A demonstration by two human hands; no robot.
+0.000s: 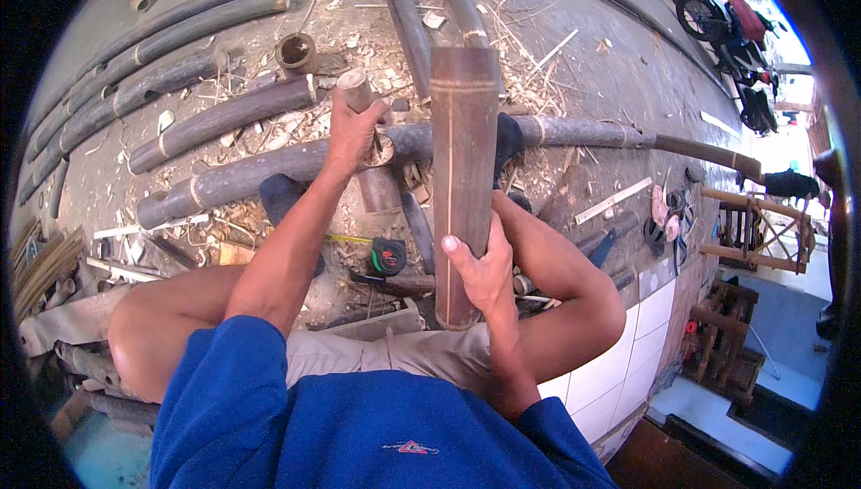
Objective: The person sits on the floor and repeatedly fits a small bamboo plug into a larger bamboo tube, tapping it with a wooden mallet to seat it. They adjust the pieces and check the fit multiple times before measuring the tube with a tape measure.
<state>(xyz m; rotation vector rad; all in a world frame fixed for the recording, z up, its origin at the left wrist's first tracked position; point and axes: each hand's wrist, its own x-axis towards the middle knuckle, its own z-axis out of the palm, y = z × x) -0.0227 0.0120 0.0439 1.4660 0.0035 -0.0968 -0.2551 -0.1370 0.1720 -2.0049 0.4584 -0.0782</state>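
Note:
My right hand (482, 267) grips a thick brown bamboo section (465, 157) near its lower end. The section stands nearly upright in front of my lap, with a pale lengthwise line down its side. My left hand (356, 133) is closed around a short round piece of wood (354, 87) with a pale top, over the long bamboo pole. Just beneath that hand is a short bamboo piece (380, 189) with a cut end facing up. A black and green tape measure (388, 257) lies between my legs, its yellow tape pulled partly out.
A long bamboo pole (296, 161) crosses in front of me by my feet. Further bamboo poles (211, 23) lie at the far left, near a hollow bamboo stub (297, 54). Wood shavings litter the floor. A parked motorcycle (731, 36) and wooden frames (762, 229) are at the right.

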